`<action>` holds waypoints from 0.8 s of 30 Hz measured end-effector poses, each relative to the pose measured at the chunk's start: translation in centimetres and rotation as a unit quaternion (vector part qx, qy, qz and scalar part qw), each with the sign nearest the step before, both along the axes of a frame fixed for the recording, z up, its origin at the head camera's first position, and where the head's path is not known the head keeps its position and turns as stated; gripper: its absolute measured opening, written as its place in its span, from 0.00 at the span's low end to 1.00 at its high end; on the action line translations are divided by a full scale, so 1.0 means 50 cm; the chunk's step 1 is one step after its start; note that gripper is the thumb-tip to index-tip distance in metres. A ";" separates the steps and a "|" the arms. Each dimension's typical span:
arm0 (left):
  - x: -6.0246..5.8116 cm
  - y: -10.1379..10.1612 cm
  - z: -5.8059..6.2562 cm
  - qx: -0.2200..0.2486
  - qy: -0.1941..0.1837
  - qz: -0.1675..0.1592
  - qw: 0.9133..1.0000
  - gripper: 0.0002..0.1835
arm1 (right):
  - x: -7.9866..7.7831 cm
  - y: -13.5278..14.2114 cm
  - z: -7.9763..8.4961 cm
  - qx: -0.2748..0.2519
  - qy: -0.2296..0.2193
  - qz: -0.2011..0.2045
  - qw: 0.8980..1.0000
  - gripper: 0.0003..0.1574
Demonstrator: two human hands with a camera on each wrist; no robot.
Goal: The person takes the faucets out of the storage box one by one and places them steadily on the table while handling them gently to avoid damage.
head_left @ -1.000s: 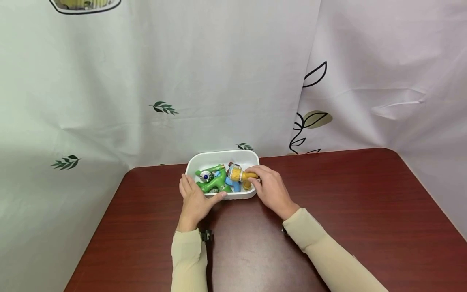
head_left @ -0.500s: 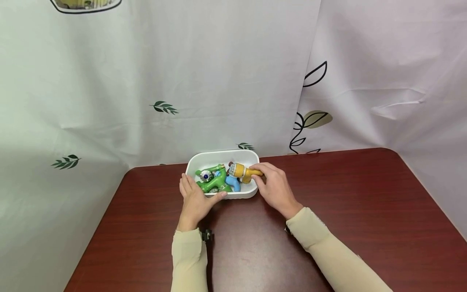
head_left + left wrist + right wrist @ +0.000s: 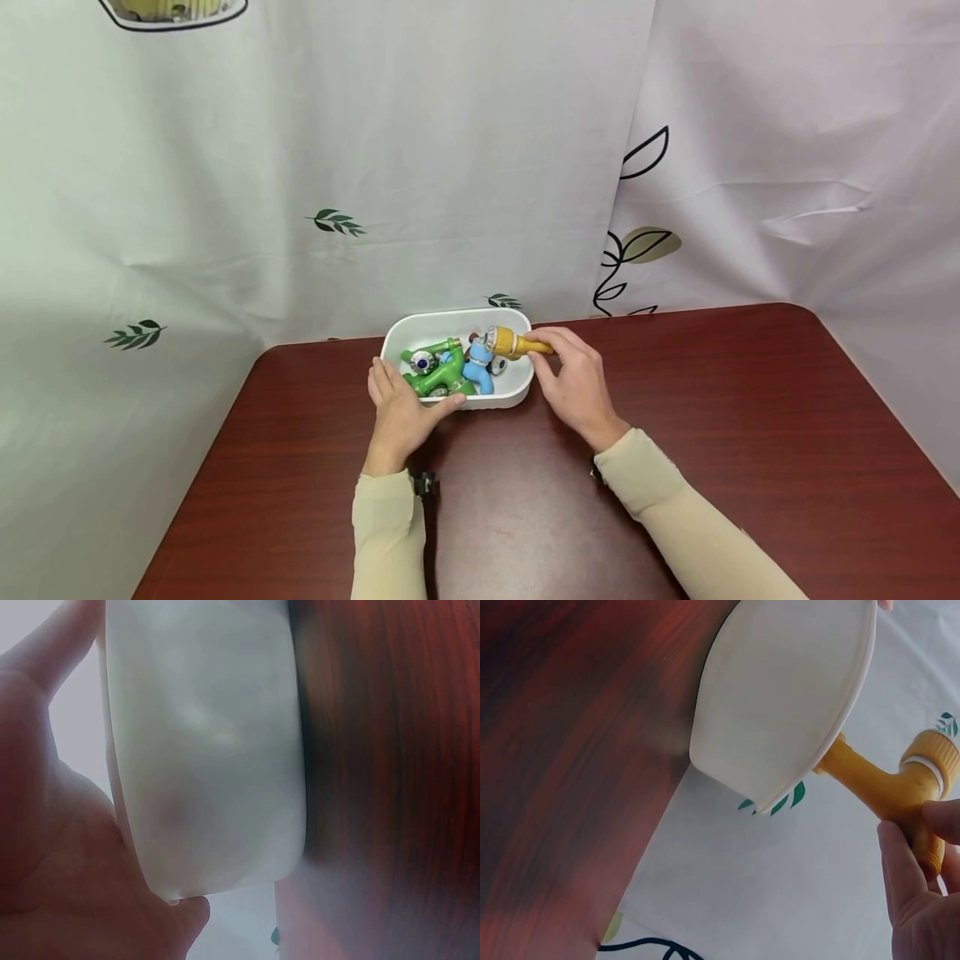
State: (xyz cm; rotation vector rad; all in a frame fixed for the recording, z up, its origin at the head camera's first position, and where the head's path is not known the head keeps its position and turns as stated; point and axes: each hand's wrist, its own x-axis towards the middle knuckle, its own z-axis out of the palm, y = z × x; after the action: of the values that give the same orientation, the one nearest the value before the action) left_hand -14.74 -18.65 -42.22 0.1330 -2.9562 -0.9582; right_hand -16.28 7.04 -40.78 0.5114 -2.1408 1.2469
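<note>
In the head view, my right hand point(image 3: 576, 379) pinches a yellow plastic tap point(image 3: 506, 342) over the right end of a white tub point(image 3: 517, 383). The right wrist view shows the tap's spout point(image 3: 855, 772) just behind the tub's rim and its ribbed knob turned up. My left hand point(image 3: 397, 414) rests on the tub's front left corner, thumb along the front and fingers straight along the left end. Inside lie a green tap point(image 3: 450, 371) and a blue tap point(image 3: 477, 372), with other partly hidden pieces. In the left wrist view, the tub's wall point(image 3: 210, 750) hides the contents.
The tub stands at the back of a dark red wooden table point(image 3: 712, 417). Right behind it hangs a pale cloth point(image 3: 450, 167) printed with leaves. Both forearms reach in from the front.
My right hand has lifted the yellow tap and drawn it to the right, uncovering the blue tap and a silvery round piece. The left hand and the tub have stayed put.
</note>
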 end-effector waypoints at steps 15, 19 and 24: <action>0.002 0.000 0.002 -0.001 0.000 0.001 1.000 0.73 | -0.003 0.032 -0.001 -0.008 0.033 -0.023 0.999 0.15; 0.001 0.000 0.001 -0.002 0.000 0.001 1.000 0.73 | -0.001 0.037 0.001 -0.009 0.034 -0.025 0.999 0.14; 0.001 0.001 0.002 -0.003 -0.002 -0.001 1.000 0.73 | 0.000 0.044 0.003 -0.021 0.037 -0.026 0.999 0.14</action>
State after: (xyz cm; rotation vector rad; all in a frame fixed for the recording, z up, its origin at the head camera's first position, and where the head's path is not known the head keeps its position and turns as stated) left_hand -14.71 -18.62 -42.11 0.1332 -2.9635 -0.9512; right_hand -16.28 9.23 -40.63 0.4749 -2.0493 1.2227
